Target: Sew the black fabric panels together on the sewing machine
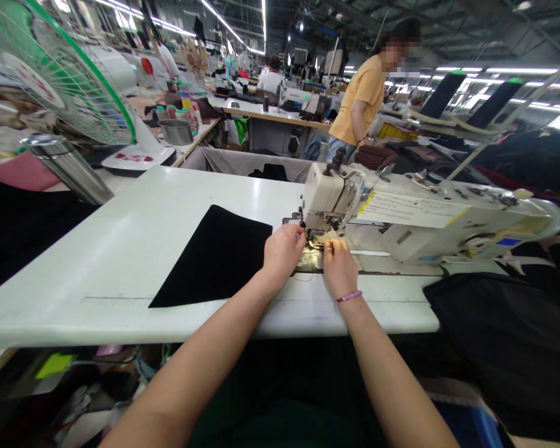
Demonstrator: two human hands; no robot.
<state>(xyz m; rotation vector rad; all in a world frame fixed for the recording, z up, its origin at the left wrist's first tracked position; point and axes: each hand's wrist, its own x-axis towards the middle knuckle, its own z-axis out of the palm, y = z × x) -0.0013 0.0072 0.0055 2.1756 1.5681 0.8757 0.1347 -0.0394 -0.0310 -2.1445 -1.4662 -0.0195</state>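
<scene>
Two hands, the left hand (284,250) and the right hand (340,266), are held near each other at the needle end of the sewing machine (413,246). Fingers on both are bent inward; whether anything is pinched cannot be told. The black fabric piece (221,258) is laid on the white table (135,242), just left of the left hand and farther from the right.
</scene>
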